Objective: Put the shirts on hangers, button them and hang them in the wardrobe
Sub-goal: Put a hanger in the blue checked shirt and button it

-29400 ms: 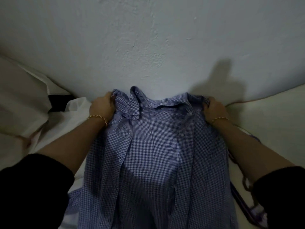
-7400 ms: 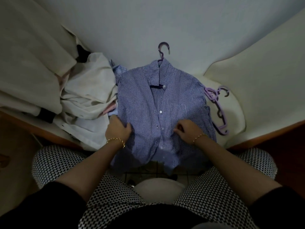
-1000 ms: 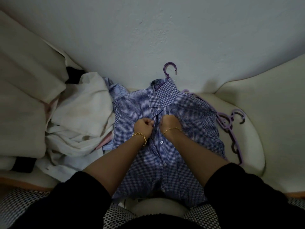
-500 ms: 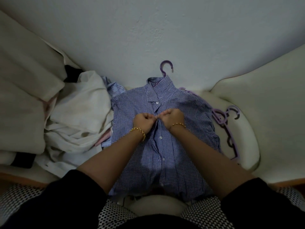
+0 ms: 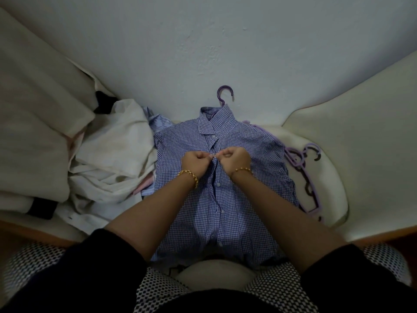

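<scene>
A blue checked shirt (image 5: 228, 211) lies flat on the bed in front of me, collar towards the wall. It sits on a purple hanger (image 5: 223, 96) whose hook sticks out above the collar. My left hand (image 5: 197, 162) and my right hand (image 5: 234, 158) meet at the shirt's front placket, below the collar. Both pinch the fabric edges there, knuckles almost touching. Several buttons lower down the placket are closed.
A heap of white and pale shirts (image 5: 112, 159) lies to the left of the checked shirt. Spare purple hangers (image 5: 302, 177) lie on the bed to the right. Pillows (image 5: 33, 132) stand at the left, and the wall is straight ahead.
Over the last second my hands have moved up the placket towards the collar and come closer together. The shirt itself stays flat in place.
</scene>
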